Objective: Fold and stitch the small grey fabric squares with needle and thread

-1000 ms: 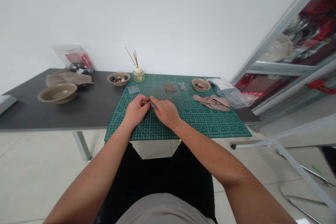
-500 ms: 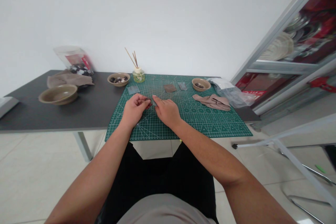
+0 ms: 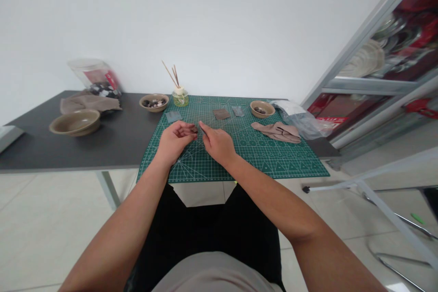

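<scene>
My left hand [image 3: 175, 140] and my right hand [image 3: 216, 143] are together over the middle of the green cutting mat [image 3: 260, 157]. Both are pinched on a small grey fabric piece [image 3: 201, 131] between their fingertips, mostly hidden. A tiny dark item sits at the left fingertips; I cannot make it out. More small fabric pieces lie farther back on the mat: a grey one [image 3: 173, 116], a brown one [image 3: 221, 113] and another grey one [image 3: 237, 111].
A bowl of buttons [image 3: 154, 102] and a reed diffuser [image 3: 179, 96] stand at the mat's back left, a small bowl [image 3: 262, 109] and beige cloth [image 3: 278, 131] at the right. A large bowl [image 3: 75, 122], a jar [image 3: 94, 77] and plastic bags [image 3: 297, 121] also rest on the dark table.
Both hands have lifted and drawn slightly toward the far side of the mat, still pinched together on the small piece. My right index finger now points up more.
</scene>
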{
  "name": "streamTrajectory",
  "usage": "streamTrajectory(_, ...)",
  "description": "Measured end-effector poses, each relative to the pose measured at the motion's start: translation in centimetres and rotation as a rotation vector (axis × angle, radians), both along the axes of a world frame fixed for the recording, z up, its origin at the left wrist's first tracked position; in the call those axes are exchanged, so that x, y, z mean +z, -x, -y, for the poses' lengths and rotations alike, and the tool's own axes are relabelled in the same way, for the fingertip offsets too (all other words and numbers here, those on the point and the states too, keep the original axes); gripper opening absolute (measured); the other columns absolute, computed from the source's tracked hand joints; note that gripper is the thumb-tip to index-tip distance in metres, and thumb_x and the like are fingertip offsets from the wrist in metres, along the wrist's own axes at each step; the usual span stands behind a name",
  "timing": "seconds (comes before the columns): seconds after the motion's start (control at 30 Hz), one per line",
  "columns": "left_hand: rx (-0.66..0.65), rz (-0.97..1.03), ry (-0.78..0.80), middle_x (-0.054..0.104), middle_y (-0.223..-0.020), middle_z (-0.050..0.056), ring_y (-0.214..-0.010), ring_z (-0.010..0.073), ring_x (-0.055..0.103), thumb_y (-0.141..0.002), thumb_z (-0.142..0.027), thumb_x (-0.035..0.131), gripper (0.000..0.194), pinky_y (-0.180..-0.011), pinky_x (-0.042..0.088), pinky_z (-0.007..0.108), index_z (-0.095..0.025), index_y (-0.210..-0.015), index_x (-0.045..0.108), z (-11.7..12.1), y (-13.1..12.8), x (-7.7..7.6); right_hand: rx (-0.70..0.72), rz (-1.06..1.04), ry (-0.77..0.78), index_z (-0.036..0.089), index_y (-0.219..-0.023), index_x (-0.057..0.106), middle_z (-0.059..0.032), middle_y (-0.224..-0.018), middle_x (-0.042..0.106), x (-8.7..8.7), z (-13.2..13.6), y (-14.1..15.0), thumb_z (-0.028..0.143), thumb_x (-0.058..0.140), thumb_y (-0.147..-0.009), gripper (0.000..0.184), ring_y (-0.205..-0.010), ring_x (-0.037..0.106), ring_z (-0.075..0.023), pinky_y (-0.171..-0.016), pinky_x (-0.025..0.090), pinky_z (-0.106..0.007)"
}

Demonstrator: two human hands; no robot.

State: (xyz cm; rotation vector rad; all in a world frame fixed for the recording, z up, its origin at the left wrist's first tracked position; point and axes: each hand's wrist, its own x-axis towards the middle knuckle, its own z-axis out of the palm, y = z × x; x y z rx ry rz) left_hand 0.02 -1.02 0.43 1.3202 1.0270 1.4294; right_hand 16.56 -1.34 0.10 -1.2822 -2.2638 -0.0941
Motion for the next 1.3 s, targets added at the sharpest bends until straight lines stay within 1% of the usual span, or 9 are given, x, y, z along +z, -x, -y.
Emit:
streamTrajectory(0.17, -0.03, -0.086, 0.097, 0.067, -0.06, -0.002, -0.053, 0.0143, 0.066, -0.069, -0.03, 0.074, 0.022, -0.056, 0.055, 0.025, -0.018, -0.077, 0.057, 0.16, -0.01, 0.08, 0.114, 0.012, -0.025, 0.015, -0.142, 0.048, -0.0097, -0.135, 0.062, 0.28, 0.28, 0.0, 0.018, 0.043, -0.097, 0.045, -0.114, 0.064, -0.0176, -0.094, 0.047, -0.031)
streamTrajectory(0.27, 0.003, -0.176, 0.1, 0.066, -0.058, -0.004, -0.053, 0.0142, 0.067, -0.07, -0.024, 0.07, 0.015, -0.054, 0.054, 0.023, -0.019, -0.075, 0.057, 0.38, -0.08, 0.3, 0.16, 0.018, -0.048, 0.018, -0.141, 0.049, -0.008, -0.143, 0.055, 0.26, 0.35, -0.06, 0.019, 0.045, -0.097, 0.045, -0.123, 0.058, -0.0178, -0.097, 0.046, -0.033)
streamTrajectory(0.4, 0.077, -0.323, 0.072, 0.065, -0.056, -0.005, -0.053, 0.0128, 0.067, -0.069, -0.017, 0.063, 0.007, -0.051, 0.05, 0.019, -0.018, -0.074, 0.059, 0.7, -0.17, 0.7, 0.189, 0.014, -0.062, 0.019, -0.14, 0.052, -0.0061, -0.144, 0.054, 0.17, 0.32, -0.17, 0.02, 0.047, -0.096, 0.044, -0.125, 0.057, -0.019, -0.099, 0.046, -0.035)
streamTrajectory(0.5, 0.1, -0.342, 0.049, 0.066, -0.057, -0.005, -0.053, 0.0118, 0.066, -0.066, -0.014, 0.063, 0.01, -0.052, 0.049, 0.019, -0.019, -0.075, 0.06, 0.71, -0.15, 0.66, 0.197, 0.002, -0.051, 0.02, -0.139, 0.052, -0.0051, -0.144, 0.053, 0.11, 0.26, -0.23, 0.018, 0.047, -0.096, 0.044, -0.125, 0.057, -0.0183, -0.1, 0.047, -0.035)
streamTrajectory(0.73, 0.053, -0.287, 0.073, 0.069, -0.061, -0.002, -0.059, 0.0146, 0.069, -0.071, -0.024, 0.066, 0.01, -0.058, 0.052, 0.023, -0.019, -0.077, 0.059, 0.53, -0.14, 0.38, 0.15, -0.033, -0.024, 0.016, -0.139, 0.052, -0.0071, -0.14, 0.057, 0.11, 0.19, -0.15, 0.014, 0.043, -0.096, 0.044, -0.124, 0.059, -0.0173, -0.099, 0.048, -0.033)
streamTrajectory(0.9, 0.092, -0.413, 0.057, 0.068, -0.059, -0.004, -0.056, 0.0124, 0.066, -0.069, -0.017, 0.061, 0.006, -0.055, 0.048, 0.021, -0.019, -0.075, 0.06, 0.76, -0.18, 0.62, 0.193, 0.005, -0.037, 0.019, -0.14, 0.052, -0.0057, -0.144, 0.054, 0.29, 0.34, -0.15, 0.016, 0.043, -0.096, 0.044, -0.127, 0.056, -0.0166, -0.102, 0.046, -0.034)
streamTrajectory(1.0, 0.12, -0.416, 0.019, 0.068, -0.061, -0.004, -0.058, 0.012, 0.066, -0.071, -0.02, 0.062, 0.005, -0.057, 0.048, 0.021, -0.02, -0.076, 0.061, 0.85, -0.11, 0.35, 0.188, 0.021, -0.053, 0.02, -0.14, 0.051, -0.006, -0.144, 0.053, 0.23, 0.38, -0.23, 0.016, 0.043, -0.096, 0.045, -0.128, 0.055, -0.0169, -0.102, 0.046, -0.034)
streamTrajectory(1.13, 0.107, -0.355, 0.02, 0.069, -0.063, -0.003, -0.061, 0.0137, 0.067, -0.072, -0.027, 0.065, 0.01, -0.06, 0.05, 0.023, -0.02, -0.077, 0.06, 0.83, -0.11, 0.1, 0.137, 0.025, -0.074, 0.016, -0.14, 0.051, -0.0092, -0.141, 0.056, 0.09, 0.41, -0.33, 0.016, 0.044, -0.096, 0.044, -0.125, 0.058, -0.0184, -0.099, 0.046, -0.034)
streamTrajectory(1.3, 0.147, -0.518, -0.023, 0.065, -0.059, -0.004, -0.054, 0.0106, 0.059, -0.07, -0.019, 0.061, 0.002, -0.053, 0.044, 0.021, -0.02, -0.07, 0.059, 1.0, -0.23, 0.61, 0.191, 0.057, -0.097, 0.018, -0.14, 0.051, -0.0078, -0.143, 0.054, 0.12, 0.46, -0.3, 0.016, 0.041, -0.097, 0.044, -0.127, 0.056, -0.0181, -0.1, 0.045, -0.035)
